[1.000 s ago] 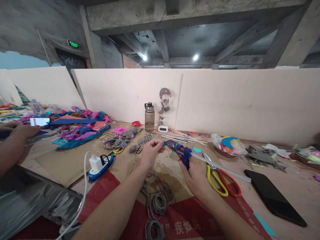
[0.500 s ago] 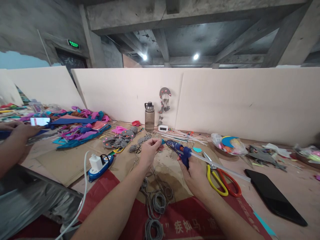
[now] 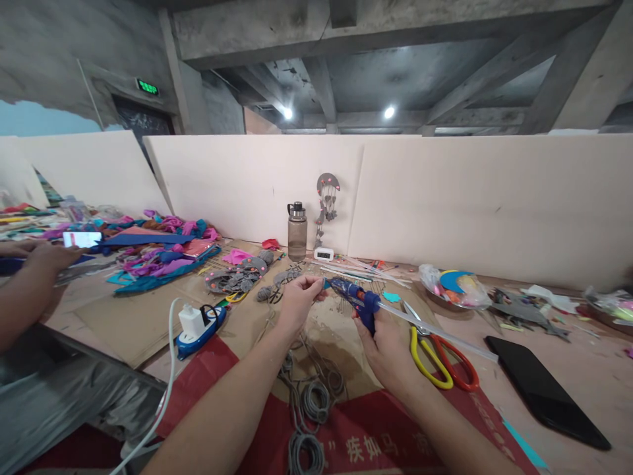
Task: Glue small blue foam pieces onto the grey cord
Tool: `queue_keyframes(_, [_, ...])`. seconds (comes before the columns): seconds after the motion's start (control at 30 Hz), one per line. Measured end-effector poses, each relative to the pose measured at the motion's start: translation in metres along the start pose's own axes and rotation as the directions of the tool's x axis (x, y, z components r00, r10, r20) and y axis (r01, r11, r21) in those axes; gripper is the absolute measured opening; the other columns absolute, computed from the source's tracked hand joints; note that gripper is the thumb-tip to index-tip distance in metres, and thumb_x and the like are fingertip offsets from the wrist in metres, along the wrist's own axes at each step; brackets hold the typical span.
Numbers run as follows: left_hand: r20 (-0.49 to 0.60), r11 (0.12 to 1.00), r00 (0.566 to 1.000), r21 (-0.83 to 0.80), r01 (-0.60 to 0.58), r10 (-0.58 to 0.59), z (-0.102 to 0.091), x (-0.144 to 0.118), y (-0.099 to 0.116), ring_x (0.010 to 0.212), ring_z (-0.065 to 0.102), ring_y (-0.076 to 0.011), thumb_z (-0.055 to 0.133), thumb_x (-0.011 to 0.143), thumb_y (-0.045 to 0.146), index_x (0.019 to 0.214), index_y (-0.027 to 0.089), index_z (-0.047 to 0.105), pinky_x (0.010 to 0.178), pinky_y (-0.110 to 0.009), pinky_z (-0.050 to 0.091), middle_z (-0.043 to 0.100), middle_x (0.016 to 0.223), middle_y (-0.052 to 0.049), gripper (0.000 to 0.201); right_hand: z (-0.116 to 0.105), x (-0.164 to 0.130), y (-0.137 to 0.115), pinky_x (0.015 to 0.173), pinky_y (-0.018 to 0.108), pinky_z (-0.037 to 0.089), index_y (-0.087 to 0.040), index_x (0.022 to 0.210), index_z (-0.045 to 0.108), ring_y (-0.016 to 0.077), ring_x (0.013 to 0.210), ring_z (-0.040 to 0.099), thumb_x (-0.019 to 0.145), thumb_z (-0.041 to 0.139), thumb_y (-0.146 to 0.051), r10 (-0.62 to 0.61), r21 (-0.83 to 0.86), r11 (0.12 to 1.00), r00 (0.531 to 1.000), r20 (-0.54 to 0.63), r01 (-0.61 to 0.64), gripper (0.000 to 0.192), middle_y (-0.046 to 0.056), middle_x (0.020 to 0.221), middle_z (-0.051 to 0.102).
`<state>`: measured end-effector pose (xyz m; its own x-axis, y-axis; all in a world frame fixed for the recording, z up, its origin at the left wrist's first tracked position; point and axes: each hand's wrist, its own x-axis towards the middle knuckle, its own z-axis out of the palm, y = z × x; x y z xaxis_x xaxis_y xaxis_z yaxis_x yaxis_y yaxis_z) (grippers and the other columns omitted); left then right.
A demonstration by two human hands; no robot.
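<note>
My right hand (image 3: 383, 336) grips the handle of a blue hot glue gun (image 3: 357, 298), a white glue stick (image 3: 440, 332) sticking out behind it. The nozzle points left at a small grey piece pinched in my left hand (image 3: 297, 300). The two hands are held close together above a brown cardboard sheet (image 3: 341, 336). Grey cord (image 3: 309, 396) trails from my left hand down to coils on the red banner (image 3: 356, 442).
Yellow and red scissors (image 3: 438, 359) lie right of my right hand, a black phone (image 3: 544, 389) further right. A blue power strip (image 3: 198, 326) with white charger sits left. A water bottle (image 3: 297, 231) stands at the white wall. Another person's arm (image 3: 24, 284) works at far left by coloured scraps (image 3: 158, 251).
Almost nothing has changed: my hands stay together at the glue gun's tip. The view has shifted slightly.
</note>
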<state>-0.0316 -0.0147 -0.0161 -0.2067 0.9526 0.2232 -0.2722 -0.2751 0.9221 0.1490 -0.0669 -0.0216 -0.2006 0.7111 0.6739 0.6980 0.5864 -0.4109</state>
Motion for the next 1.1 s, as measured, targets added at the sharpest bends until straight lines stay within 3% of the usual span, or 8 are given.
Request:
queue_keyframes(0.33, [-0.001,0.998,0.999,0.037,-0.04,0.04,-0.003,0.001,-0.001,0.055,0.06,-0.0112,0.075,0.067,0.042,0.073,0.014,0.066,0.057,-0.023,0.046,0.068,0.062,-0.003,0.03,-0.002,0.001,-0.001,0.081,0.039,0.048,-0.015,0.115,0.057,0.0255,0.093,0.063,0.095,0.039,-0.034,-0.038,0.02,0.999,0.999,-0.026,0.039,0.032,0.012,0.101,0.069])
queue_keyframes(0.63, [0.007,0.999,0.999,0.023,-0.037,0.037,-0.002,0.002,-0.002,0.055,0.06,-0.0116,0.076,0.066,0.043,0.073,0.014,0.066,0.057,-0.023,0.047,0.067,0.062,-0.003,0.032,-0.002,0.002,-0.003,0.082,0.039,0.047,-0.015,0.112,0.059,0.027,0.093,0.063,0.094,0.041,-0.033,-0.091,-0.069,0.994,0.994,-0.062,0.087,0.031,0.013,0.098,0.069])
queue_keyframes(0.97, [0.007,0.999,0.999,-0.007,-0.037,0.037,0.0,0.0,0.002,0.056,0.06,-0.0115,0.076,0.066,0.039,0.072,0.013,0.065,0.057,-0.023,0.046,0.067,0.062,-0.003,0.029,-0.004,0.002,-0.007,0.08,0.039,0.047,-0.016,0.109,0.059,0.0258,0.089,0.063,0.093,0.041,-0.031,-0.073,-0.034,0.997,0.996,-0.055,0.071,0.028,0.013,0.095,0.07])
queue_keyframes(1.1, [-0.044,0.998,0.998,-0.054,-0.036,0.034,0.0,0.001,0.009,0.058,0.061,-0.0121,0.078,0.062,0.039,0.072,0.013,0.064,0.057,-0.023,0.046,0.066,0.063,-0.003,0.031,-0.007,0.004,-0.005,0.077,0.037,0.047,-0.018,0.102,0.061,0.0247,0.084,0.062,0.089,0.045,-0.033,0.006,0.064,0.998,0.998,-0.067,-0.002,0.025,0.01,0.09,0.069])
